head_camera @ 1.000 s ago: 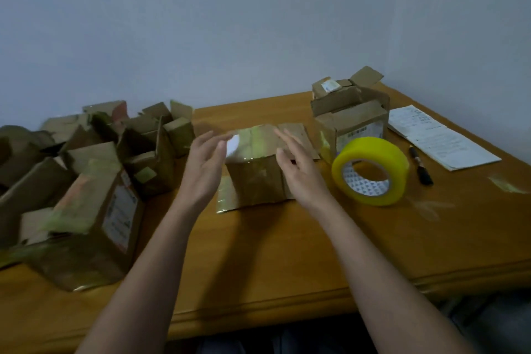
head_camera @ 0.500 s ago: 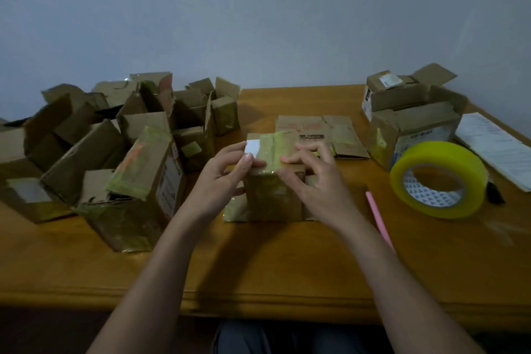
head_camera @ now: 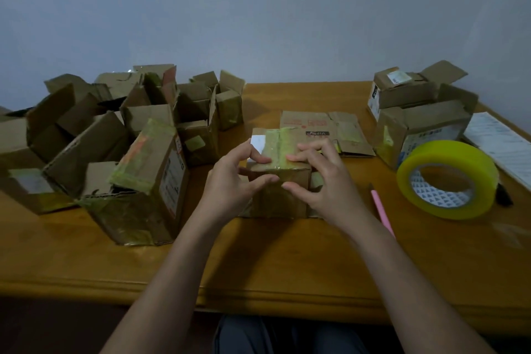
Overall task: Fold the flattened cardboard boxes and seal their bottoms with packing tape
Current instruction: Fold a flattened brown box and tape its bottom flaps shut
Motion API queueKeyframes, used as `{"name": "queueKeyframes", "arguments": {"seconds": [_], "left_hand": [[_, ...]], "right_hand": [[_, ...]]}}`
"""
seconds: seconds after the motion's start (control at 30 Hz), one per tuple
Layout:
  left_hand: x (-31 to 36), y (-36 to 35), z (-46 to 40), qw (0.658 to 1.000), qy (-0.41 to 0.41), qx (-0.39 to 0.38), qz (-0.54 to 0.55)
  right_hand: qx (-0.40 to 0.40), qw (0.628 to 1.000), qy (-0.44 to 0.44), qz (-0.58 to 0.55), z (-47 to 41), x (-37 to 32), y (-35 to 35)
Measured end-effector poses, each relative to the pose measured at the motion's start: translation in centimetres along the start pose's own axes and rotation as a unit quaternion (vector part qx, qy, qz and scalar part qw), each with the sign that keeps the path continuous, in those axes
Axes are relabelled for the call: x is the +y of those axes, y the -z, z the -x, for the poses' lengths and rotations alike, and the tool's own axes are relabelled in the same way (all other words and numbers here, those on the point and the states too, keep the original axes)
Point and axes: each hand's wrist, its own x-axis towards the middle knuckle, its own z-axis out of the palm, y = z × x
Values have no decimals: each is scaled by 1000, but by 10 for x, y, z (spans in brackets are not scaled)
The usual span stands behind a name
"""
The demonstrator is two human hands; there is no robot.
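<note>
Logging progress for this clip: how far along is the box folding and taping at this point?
Done: a pile of folded boxes at the left, the nearest showing tape. In hand: the left hand and right hand press on the small taped box. Left: at least one flattened box behind it; the tape roll sits at right.

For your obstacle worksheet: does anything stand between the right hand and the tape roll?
Only a pink pen lies flat on the table between the right hand and the tape roll; nothing upright blocks the reach.
</note>
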Motion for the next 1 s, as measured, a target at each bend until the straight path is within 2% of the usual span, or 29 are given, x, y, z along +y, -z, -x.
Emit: {"name": "queueKeyframes", "arguments": {"seconds": [0.13, 0.27, 0.37, 0.43, 0.5, 0.57, 0.63, 0.7, 0.77, 0.8, 0.87, 0.93, 1.0], "left_hand": [[3, -7, 6, 998, 6, 10, -57], [5, -6, 8, 999, 26, 5, -27], [6, -3, 8, 1000, 17, 3, 9], [6, 1, 6, 1000, -7, -8, 19], [6, 2, 2, 1000, -22, -7, 8], [7, 2, -1, 1000, -2, 29, -8], [9, 1, -2, 994, 45, 102, -18], [11, -1, 2, 981, 99, 167, -20], [11, -8, 10, 975, 140, 168, -38], [10, -12, 13, 974, 156, 162, -5], [14, -15, 17, 963, 172, 153, 139], [16, -16, 17, 945, 147, 138, 258], [13, -19, 16, 951, 133, 121, 252]], "right_hand": [[9, 1000, 1, 10, 3, -1, -5], [-28, 999, -24, 1, 3, -4, 0], [-6, 992, -80, -97, -3, -13, 10], [22, 984, -133, -113, -14, -14, 15], [4, 974, -181, -134, -27, -14, 19], [-34, 959, -219, -177, -36, -11, 18], [-54, 945, -244, -210, -38, -8, 14], [-43, 935, -257, -240, -35, -7, 7], [-18, 922, -267, -278, -32, -7, 2], [-3, 916, -269, -296, -29, -8, 0], [30, 912, -250, -322, -24, -11, -4], [68, 917, -219, -328, -19, -14, -8], [94, 924, -195, -314, -15, -17, -12]]}}
